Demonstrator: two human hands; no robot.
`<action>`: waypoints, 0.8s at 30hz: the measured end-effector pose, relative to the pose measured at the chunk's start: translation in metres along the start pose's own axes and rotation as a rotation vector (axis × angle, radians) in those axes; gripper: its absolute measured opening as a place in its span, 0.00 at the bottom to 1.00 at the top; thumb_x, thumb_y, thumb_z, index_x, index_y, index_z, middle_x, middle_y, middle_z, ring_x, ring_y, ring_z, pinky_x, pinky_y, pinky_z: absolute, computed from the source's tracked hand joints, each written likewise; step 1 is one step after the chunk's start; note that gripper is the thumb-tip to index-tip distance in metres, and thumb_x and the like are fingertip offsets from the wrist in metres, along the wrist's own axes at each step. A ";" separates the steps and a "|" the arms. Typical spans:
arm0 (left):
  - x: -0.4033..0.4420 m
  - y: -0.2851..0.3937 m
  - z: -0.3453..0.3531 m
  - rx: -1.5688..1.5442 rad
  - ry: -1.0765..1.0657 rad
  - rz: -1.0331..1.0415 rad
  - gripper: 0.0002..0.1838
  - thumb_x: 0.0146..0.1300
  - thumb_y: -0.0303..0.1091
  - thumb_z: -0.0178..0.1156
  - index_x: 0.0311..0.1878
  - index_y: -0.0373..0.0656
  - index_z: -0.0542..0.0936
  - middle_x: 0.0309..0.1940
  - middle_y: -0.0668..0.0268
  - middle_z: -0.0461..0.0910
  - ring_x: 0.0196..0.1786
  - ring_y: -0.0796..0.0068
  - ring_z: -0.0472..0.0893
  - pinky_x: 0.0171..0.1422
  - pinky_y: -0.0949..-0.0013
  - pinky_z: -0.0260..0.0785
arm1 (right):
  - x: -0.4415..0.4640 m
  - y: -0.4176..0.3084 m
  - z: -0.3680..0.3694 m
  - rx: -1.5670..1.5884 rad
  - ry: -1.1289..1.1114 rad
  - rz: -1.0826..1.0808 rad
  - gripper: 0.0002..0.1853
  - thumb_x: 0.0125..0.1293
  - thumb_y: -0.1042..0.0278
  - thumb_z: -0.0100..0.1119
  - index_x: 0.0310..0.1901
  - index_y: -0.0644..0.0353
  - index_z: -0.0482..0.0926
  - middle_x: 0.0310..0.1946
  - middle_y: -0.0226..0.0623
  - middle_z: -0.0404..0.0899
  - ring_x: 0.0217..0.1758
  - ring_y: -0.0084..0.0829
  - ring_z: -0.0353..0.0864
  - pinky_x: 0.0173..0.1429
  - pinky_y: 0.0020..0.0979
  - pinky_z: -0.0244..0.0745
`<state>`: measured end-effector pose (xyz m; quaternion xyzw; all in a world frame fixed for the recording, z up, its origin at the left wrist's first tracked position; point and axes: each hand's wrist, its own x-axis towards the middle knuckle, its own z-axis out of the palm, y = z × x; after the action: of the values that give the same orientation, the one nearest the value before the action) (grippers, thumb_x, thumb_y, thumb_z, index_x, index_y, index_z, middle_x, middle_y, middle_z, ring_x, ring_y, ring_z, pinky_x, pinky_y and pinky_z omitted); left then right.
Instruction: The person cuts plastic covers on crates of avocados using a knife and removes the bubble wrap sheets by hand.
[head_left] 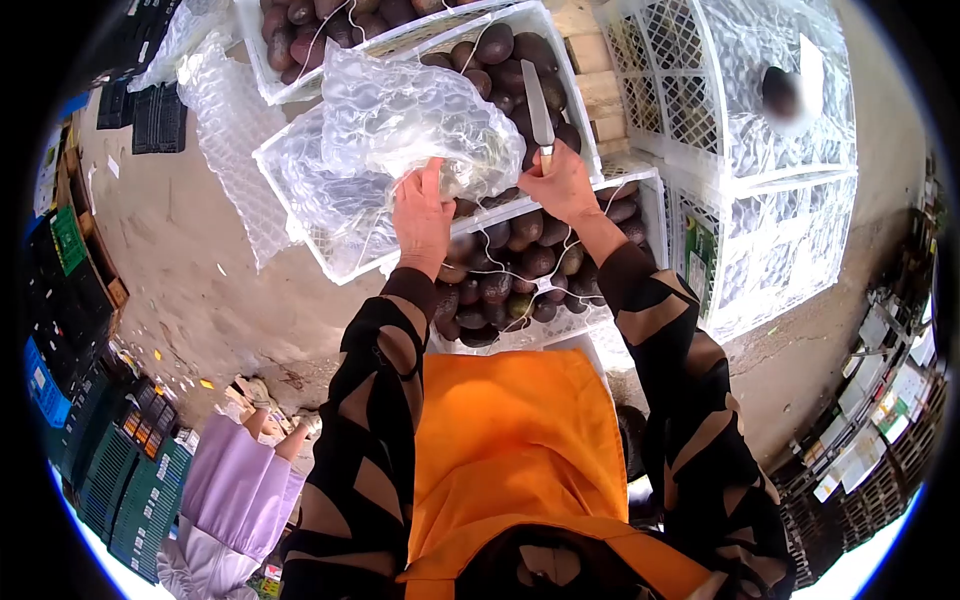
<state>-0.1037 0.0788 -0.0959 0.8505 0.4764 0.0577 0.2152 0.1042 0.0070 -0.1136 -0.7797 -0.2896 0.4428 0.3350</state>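
Observation:
My right hand is closed around the handle of a knife, its blade pointing away from me over a crate of avocados. My left hand is closed on the near edge of a crumpled sheet of clear bubble wrap, which lies over the left part of that white crate. Dark avocados show beside the wrap. Closer to my body, a second crate holds more avocados, with white string running across them.
Stacked white crates wrapped in clear plastic stand at the right. Another avocado crate sits at the far side. Loose bubble wrap trails onto the floor at left. A person in a lilac skirt is at lower left, near dark crates.

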 end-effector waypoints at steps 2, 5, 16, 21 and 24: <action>0.003 -0.012 -0.018 -0.021 -0.082 0.095 0.33 0.48 0.25 0.67 0.60 0.47 0.71 0.47 0.61 0.71 0.50 0.56 0.75 0.50 0.58 0.71 | 0.008 -0.001 -0.002 0.018 -0.045 0.032 0.24 0.49 0.65 0.77 0.35 0.65 0.68 0.24 0.36 0.80 0.20 0.23 0.79 0.25 0.26 0.74; -0.001 -0.011 -0.067 0.033 -0.132 0.358 0.21 0.50 0.26 0.64 0.50 0.46 0.78 0.40 0.66 0.73 0.44 0.63 0.77 0.46 0.61 0.72 | 0.014 -0.023 -0.012 0.129 -0.178 0.184 0.32 0.45 0.52 0.82 0.36 0.67 0.71 0.25 0.31 0.76 0.20 0.22 0.77 0.27 0.26 0.76; -0.057 0.024 -0.083 -0.669 -0.346 -0.589 0.21 0.60 0.25 0.63 0.57 0.49 0.77 0.40 0.63 0.77 0.39 0.68 0.76 0.42 0.57 0.70 | -0.037 -0.031 0.005 0.842 0.427 0.095 0.18 0.52 0.89 0.62 0.34 0.58 0.64 0.29 0.36 0.76 0.32 0.28 0.82 0.31 0.32 0.84; -0.039 -0.006 -0.108 -1.982 0.242 -0.830 0.24 0.65 0.48 0.62 0.56 0.39 0.78 0.42 0.62 0.82 0.40 0.68 0.82 0.45 0.61 0.78 | -0.110 -0.007 0.035 1.070 0.501 0.273 0.17 0.55 0.92 0.57 0.35 0.57 0.65 0.33 0.38 0.78 0.34 0.29 0.82 0.35 0.31 0.85; 0.012 0.000 -0.145 -2.013 -0.237 -0.936 0.27 0.64 0.53 0.62 0.55 0.38 0.78 0.43 0.59 0.83 0.43 0.65 0.83 0.49 0.60 0.79 | -0.108 0.026 0.041 0.733 0.360 -0.054 0.15 0.56 0.93 0.54 0.33 0.59 0.66 0.33 0.35 0.78 0.40 0.29 0.82 0.46 0.31 0.81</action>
<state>-0.1409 0.1339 0.0331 0.0249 0.4621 0.2490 0.8508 0.0244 -0.0780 -0.0960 -0.6658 -0.0695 0.3641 0.6475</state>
